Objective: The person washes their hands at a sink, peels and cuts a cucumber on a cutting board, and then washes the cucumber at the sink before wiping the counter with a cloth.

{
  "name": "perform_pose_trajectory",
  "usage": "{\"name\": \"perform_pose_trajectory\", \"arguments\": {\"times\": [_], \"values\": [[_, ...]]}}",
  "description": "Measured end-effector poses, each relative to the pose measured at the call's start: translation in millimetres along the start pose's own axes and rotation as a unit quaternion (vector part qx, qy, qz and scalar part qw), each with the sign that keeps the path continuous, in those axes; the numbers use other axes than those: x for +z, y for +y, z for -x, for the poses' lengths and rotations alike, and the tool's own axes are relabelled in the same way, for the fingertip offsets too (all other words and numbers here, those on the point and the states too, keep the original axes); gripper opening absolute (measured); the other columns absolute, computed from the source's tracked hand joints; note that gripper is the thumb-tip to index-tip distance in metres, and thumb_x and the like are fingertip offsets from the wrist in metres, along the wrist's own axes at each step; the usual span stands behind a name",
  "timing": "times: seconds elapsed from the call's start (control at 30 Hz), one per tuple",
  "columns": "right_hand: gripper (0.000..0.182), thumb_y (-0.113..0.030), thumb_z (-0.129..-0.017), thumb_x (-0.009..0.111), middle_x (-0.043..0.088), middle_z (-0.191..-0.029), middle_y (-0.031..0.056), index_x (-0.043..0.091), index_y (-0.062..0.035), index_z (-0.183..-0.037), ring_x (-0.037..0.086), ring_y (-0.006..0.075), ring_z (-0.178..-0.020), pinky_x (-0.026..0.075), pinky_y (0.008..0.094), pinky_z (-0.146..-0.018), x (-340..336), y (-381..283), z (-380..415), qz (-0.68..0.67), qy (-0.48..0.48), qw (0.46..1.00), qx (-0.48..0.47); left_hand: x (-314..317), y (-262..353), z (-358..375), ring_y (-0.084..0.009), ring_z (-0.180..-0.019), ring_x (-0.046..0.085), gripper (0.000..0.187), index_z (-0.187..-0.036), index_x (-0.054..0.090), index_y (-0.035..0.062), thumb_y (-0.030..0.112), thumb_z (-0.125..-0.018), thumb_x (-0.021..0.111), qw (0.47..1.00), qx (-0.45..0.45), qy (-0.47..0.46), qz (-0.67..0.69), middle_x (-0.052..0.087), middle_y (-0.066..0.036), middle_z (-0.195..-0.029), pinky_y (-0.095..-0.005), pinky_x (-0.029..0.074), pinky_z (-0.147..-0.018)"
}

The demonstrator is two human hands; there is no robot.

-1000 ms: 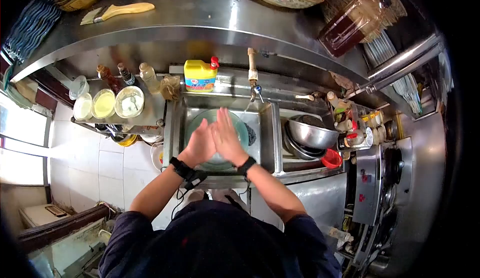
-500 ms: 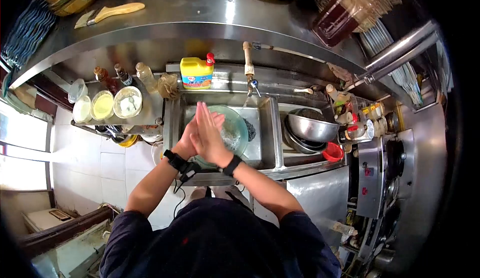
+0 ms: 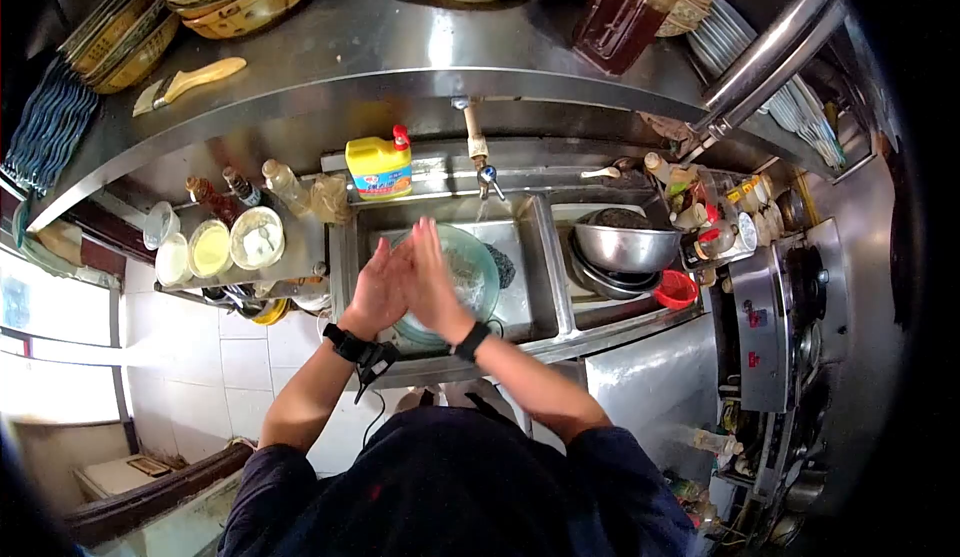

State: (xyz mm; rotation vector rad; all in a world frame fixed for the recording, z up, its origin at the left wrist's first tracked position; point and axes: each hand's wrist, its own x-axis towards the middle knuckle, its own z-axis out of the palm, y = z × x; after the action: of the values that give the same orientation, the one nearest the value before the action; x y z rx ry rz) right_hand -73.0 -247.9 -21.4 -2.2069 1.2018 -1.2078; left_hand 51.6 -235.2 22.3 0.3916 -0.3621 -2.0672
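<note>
- Raised side by side, fingers straight, palms turned in toward each other: left hand (image 3: 378,291) and right hand (image 3: 438,289).
- State of the grip: both hands flat and unclosed, overlapping in view around the heels of the palms, fingertips slightly apart; cannot tell full palm contact from a narrow gap.
- Directly below the grip: bowl (image 3: 485,302), greenish and see-through, partly hidden by the hands, with water and pale glints inside.
- Under and around the bowl, lower than the hands: steel sink (image 3: 520,302).
- Just right of the grip, beside the bowl: dark clump (image 3: 503,268), too small for telling its material.
- Beyond the fingertips, slightly right: tap (image 3: 487,175), with a thin stream of water below its spout.
- Beyond the fingertips, slightly left: yellow jug (image 3: 380,167), upright behind the sink, with a red cap.
- Right of the grip, past the sink's divider: steel pans (image 3: 628,249), stacked, with dark contents in the top one; just beside these, farther right: red tub (image 3: 677,289).
- Well left of the grip: yellow tub (image 3: 209,248) and white tub (image 3: 257,238), next to each other, with bottles (image 3: 208,197) behind.
- Far beyond the grip: shelf (image 3: 390,57), with brush (image 3: 200,79) at left and jar (image 3: 620,17) of dark red liquid at right.
- Behind the hands, around the wrists: black band (image 3: 347,344) with a cabled box at left, black strap (image 3: 471,341) at right.
</note>
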Motion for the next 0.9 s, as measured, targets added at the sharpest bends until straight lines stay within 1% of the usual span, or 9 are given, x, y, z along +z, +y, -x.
{"name": "perform_pose_trajectory", "arguments": {"times": [0.1,0.17,0.37,0.43,0.47,0.57,0.63,0.77,0.9], "values": [[0.065,-0.027,-0.102,0.041,0.025,-0.157,0.0289,0.020,0.0081,-0.152,0.020,0.0460,-0.147,0.016,0.0497,-0.121,-13.9,-38.2,-6.9,-0.066,-0.015,0.997,-0.046,-12.6,-13.3,-9.5,-0.0233,-0.137,0.043,0.060,-0.150,0.035,0.0071,0.048,-0.106,0.034,0.998,0.017,0.051,-0.030,0.044,-0.008,-0.151,-0.0407,0.030,-0.117],[0.062,-0.028,-0.102,0.039,0.025,-0.157,0.0283,0.022,0.0070,-0.151,0.021,0.0448,-0.147,0.015,0.0484,-0.122,-25.6,-20.3,-23.2,-0.123,-0.034,0.992,-0.020,-11.6,-27.7,-5.4,-0.0230,-0.138,0.042,0.063,-0.153,0.031,0.0072,0.050,-0.106,0.034,0.999,-0.021,-0.018,-0.037,0.042,-0.008,-0.153,-0.0401,0.031,-0.117],[0.070,-0.022,-0.096,0.052,0.030,-0.155,0.0286,0.021,0.0057,-0.152,0.024,0.0435,-0.147,0.017,0.0510,-0.121,-16.0,-0.4,8.3,0.070,-0.016,0.997,-0.007,2.0,-17.7,-17.1,-0.0256,-0.142,0.036,0.066,-0.154,0.028,0.0059,0.052,-0.106,0.031,0.997,-0.025,-0.015,-0.069,0.036,-0.008,-0.157,-0.0430,0.024,-0.120],[0.069,-0.022,-0.096,0.052,0.030,-0.155,0.0286,0.022,0.0054,-0.152,0.026,0.0436,-0.146,0.019,0.0548,-0.119,-35.3,-34.3,0.8,0.048,-0.025,0.998,-0.018,-0.8,-24.4,-27.6,-0.0245,-0.145,0.032,0.065,-0.154,0.027,0.0069,0.051,-0.107,0.028,0.995,0.003,-0.018,0.100,0.031,-0.009,-0.159,-0.0406,0.028,-0.118],[0.070,-0.021,-0.095,0.053,0.028,-0.156,0.0283,0.022,0.0049,-0.152,0.025,0.0448,-0.146,0.020,0.0551,-0.119,-37.0,-29.5,-7.1,-0.017,-0.043,0.999,0.004,11.3,-28.0,-13.0,-0.0252,-0.142,0.037,0.063,-0.153,0.029,0.0079,0.050,-0.107,0.027,0.987,0.065,-0.019,-0.147,0.037,-0.009,-0.156,-0.0410,0.030,-0.117],[0.072,-0.019,-0.094,0.055,0.025,-0.157,0.0293,0.021,0.0045,-0.153,0.025,0.0479,-0.145,0.023,0.0529,-0.118,-40.4,8.8,-17.1,-0.066,-0.100,0.989,0.089,-1.7,-40.3,-16.7,-0.0254,-0.138,0.043,0.060,-0.152,0.032,0.0089,0.049,-0.107,0.027,0.998,-0.046,0.034,-0.025,0.044,-0.009,-0.151,-0.0412,0.033,-0.115],[0.070,-0.023,-0.095,0.053,0.026,-0.155,0.0308,0.023,0.0061,-0.152,0.023,0.0462,-0.146,0.023,0.0504,-0.119,-40.4,15.7,-6.3,0.029,-0.056,0.998,-0.018,2.5,-23.6,-13.5,-0.0245,-0.138,0.042,0.060,-0.150,0.035,0.0070,0.048,-0.107,0.032,0.997,-0.044,0.050,-0.048,0.044,-0.008,-0.151,-0.0404,0.030,-0.117],[0.066,-0.024,-0.097,0.050,0.026,-0.156,0.0300,0.027,0.0076,-0.149,0.015,0.0427,-0.150,0.015,0.0506,-0.122,-37.0,-38.5,9.6,-0.030,-0.057,0.998,-0.024,-2.3,-19.9,-28.6,-0.0240,-0.134,0.046,0.059,-0.151,0.035,0.0113,0.050,-0.107,0.026,0.999,0.002,0.013,-0.043,0.048,-0.005,-0.147,-0.0409,0.035,-0.113],[0.074,-0.029,-0.098,0.050,0.020,-0.159,0.0282,0.019,0.0075,-0.153,0.013,0.0430,-0.150,0.011,0.0482,-0.122,-56.6,21.8,-15.6,-0.041,-0.088,0.995,0.003,20.7,-33.4,-20.3,-0.0230,-0.138,0.042,0.063,-0.153,0.031,0.0084,0.051,-0.107,0.028,0.996,-0.029,0.053,-0.065,0.041,-0.005,-0.154,-0.0408,0.032,-0.116]]}}
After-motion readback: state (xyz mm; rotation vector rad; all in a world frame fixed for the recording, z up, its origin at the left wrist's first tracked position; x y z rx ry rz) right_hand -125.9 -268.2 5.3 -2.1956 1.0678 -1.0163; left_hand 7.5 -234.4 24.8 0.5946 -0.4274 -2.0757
